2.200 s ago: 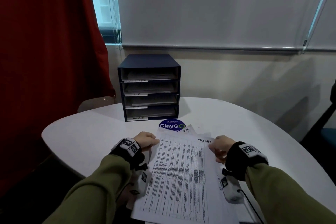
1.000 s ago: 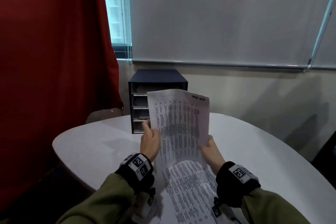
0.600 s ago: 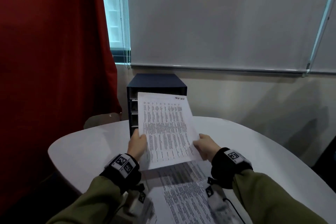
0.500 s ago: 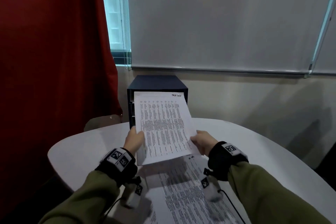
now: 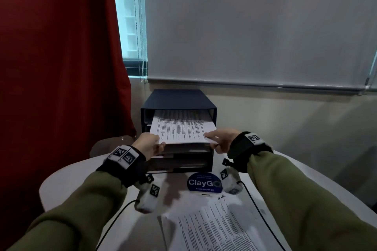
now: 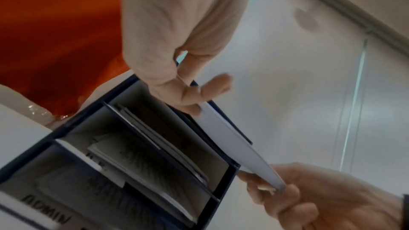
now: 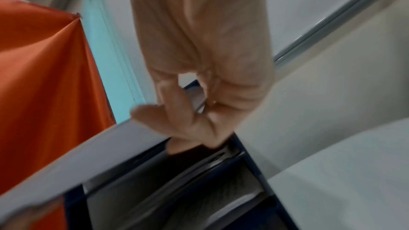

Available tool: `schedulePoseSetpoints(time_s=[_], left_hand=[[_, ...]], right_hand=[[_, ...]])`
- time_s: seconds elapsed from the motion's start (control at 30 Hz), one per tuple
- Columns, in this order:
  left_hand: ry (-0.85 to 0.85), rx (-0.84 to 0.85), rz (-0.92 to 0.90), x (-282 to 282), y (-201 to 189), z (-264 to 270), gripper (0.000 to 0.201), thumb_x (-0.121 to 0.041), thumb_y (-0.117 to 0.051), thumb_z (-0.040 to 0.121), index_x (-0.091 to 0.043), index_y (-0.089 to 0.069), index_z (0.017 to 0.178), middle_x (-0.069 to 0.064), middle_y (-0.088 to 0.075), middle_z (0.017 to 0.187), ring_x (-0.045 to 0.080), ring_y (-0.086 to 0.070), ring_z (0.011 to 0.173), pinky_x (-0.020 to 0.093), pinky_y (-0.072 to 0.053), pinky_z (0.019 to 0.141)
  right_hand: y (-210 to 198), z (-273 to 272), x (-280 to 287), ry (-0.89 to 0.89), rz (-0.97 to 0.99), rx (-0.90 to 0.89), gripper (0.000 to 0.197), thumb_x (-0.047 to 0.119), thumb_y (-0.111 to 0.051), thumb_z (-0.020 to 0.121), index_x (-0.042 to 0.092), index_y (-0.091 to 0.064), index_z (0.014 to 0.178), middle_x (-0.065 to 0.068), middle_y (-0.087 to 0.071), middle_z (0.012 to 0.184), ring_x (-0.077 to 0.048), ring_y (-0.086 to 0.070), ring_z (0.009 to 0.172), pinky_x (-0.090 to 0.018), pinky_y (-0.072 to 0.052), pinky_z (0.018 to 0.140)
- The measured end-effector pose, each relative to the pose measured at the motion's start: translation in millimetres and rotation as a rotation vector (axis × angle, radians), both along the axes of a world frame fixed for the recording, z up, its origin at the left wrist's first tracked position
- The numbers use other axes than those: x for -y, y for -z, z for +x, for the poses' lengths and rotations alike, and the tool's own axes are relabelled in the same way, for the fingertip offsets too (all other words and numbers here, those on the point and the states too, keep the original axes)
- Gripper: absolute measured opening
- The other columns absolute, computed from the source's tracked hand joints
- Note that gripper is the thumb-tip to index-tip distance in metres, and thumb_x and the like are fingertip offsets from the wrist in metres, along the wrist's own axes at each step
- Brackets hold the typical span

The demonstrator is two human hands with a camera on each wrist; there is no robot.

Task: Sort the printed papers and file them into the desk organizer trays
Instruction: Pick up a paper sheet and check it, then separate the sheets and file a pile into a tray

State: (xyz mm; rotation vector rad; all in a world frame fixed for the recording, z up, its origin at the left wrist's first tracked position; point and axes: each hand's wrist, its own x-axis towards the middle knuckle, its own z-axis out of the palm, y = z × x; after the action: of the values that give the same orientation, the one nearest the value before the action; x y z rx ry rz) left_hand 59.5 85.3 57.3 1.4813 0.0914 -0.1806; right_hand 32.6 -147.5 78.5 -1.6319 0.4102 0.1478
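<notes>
Currently: printed sheet [image 5: 179,131] half inside organizer [image 5: 177,99] top tray, pinched by left hand [image 5: 148,145] and right hand [image 5: 221,140], both grips closed on near corners.

Printed sheet [image 5: 180,131] half inside top tray of dark organizer [image 5: 179,99].

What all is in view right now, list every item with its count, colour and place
desk organizer: one, dark blue, four trays, on the table's far side
printed sheet: one, white, halfway into the top tray
paper pile: one, white, near edge of the table
ClayGo sticker: one, blue, in front of the organizer
table: one, white
curtain: one, red, left
roller blind: one, grey, behind
left hand: pinches the sheet's left corner
right hand: pinches its right corner
</notes>
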Motion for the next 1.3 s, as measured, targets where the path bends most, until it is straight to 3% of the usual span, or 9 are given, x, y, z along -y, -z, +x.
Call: schedulePoseSetpoints(time_s=[0.1,0.2,0.27,0.4,0.47,0.57,0.83,1.03,1.3], left_hand=[[-0.091,0.008,-0.189,8.1,-12.6,20.0,0.02,0.015,-0.034,0.092,0.002,-0.045,0.081,0.014,-0.044,0.083,0.016,-0.054,0.054,0.013,-0.046,0.038],[-0.063,0.055,-0.359,18.5,-25.6,30.7,0.023,0.007,-0.037,0.097,0.012,-0.045,0.118,0.025,-0.048,0.119,0.032,-0.058,0.111,0.029,-0.053,0.092],[-0.063,0.065,-0.38,24.1,-28.1,33.6,0.04,0.003,-0.032,0.1,0.014,-0.027,0.139,0.027,-0.034,0.145,0.039,-0.04,0.134,0.042,-0.037,0.11],[-0.043,0.073,-0.235,23.8,-21.5,26.4,0.042,-0.001,-0.033,0.1,0.011,-0.031,0.14,0.033,-0.044,0.137,0.038,-0.05,0.126,0.039,-0.048,0.095],[-0.032,0.102,-0.128,23.4,-9.8,8.1,0.033,0.0,-0.038,0.098,0.006,-0.048,0.129,0.02,-0.062,0.106,0.031,-0.064,0.097,0.034,-0.055,0.077],[0.134,0.122,0.183,24.0,16.5,-32.8,0.018,-0.003,-0.048,0.095,-0.001,-0.059,0.11,0.008,-0.064,0.081,0.015,-0.062,0.063,0.022,-0.053,0.054],[0.521,0.069,0.974,13.6,110.7,-84.8,0.021,-0.025,-0.066,0.084,-0.024,-0.053,0.101,-0.003,-0.057,0.093,0.006,-0.056,0.072,0.012,-0.045,0.051],[0.498,0.188,1.341,15.2,113.8,-103.6,0.041,-0.031,-0.068,0.076,-0.018,-0.058,0.114,0.002,-0.057,0.12,0.02,-0.055,0.11,0.028,-0.048,0.09],[0.602,0.334,1.022,18.0,96.6,-116.9,0.01,-0.027,-0.065,0.081,-0.026,-0.058,0.073,-0.009,-0.054,0.071,0.007,-0.049,0.067,0.02,-0.038,0.06]], right_hand=[[-8.5,19.5,2.0,0.099,0.281,0.068,0.018,0.001,-0.041,0.1,-0.001,-0.047,0.083,-0.016,-0.058,0.071,-0.017,-0.065,0.066,-0.014,-0.049,0.04],[-15.6,32.9,-8.4,0.194,0.532,0.195,0.022,-0.008,-0.032,0.1,-0.011,-0.043,0.118,-0.027,-0.049,0.129,-0.028,-0.048,0.129,-0.033,-0.045,0.103],[-15.3,35.5,-14.7,0.207,0.599,0.267,0.037,-0.011,-0.028,0.098,-0.013,-0.033,0.135,-0.027,-0.036,0.144,-0.029,-0.039,0.137,-0.043,-0.035,0.111],[-0.3,16.3,-18.3,0.136,0.48,0.275,0.036,0.003,-0.035,0.101,-0.003,-0.039,0.136,-0.019,-0.055,0.119,-0.031,-0.054,0.119,-0.043,-0.047,0.097],[14.0,-5.3,-13.4,0.101,0.345,0.241,0.027,0.008,-0.04,0.1,0.006,-0.048,0.126,-0.011,-0.056,0.086,-0.027,-0.061,0.087,-0.04,-0.054,0.08],[40.9,-44.6,3.5,-0.003,0.048,0.096,0.013,0.012,-0.049,0.097,0.008,-0.055,0.108,-0.007,-0.056,0.079,-0.022,-0.061,0.068,-0.034,-0.055,0.063],[96.0,-143.2,56.6,-0.139,-0.541,-0.326,0.004,0.009,-0.054,0.091,0.008,-0.057,0.088,-0.007,-0.059,0.073,-0.017,-0.058,0.056,-0.021,-0.05,0.04],[116.4,-164.8,59.5,-0.089,-0.458,-0.387,0.006,-0.001,-0.057,0.088,0.002,-0.053,0.087,-0.012,-0.047,0.063,-0.018,-0.051,0.044,-0.019,-0.045,0.043],[102.7,-167.3,55.0,-0.215,-0.637,-0.364,0.021,0.014,-0.074,0.08,0.01,-0.056,0.091,-0.002,-0.054,0.076,-0.014,-0.052,0.065,-0.021,-0.046,0.053]])
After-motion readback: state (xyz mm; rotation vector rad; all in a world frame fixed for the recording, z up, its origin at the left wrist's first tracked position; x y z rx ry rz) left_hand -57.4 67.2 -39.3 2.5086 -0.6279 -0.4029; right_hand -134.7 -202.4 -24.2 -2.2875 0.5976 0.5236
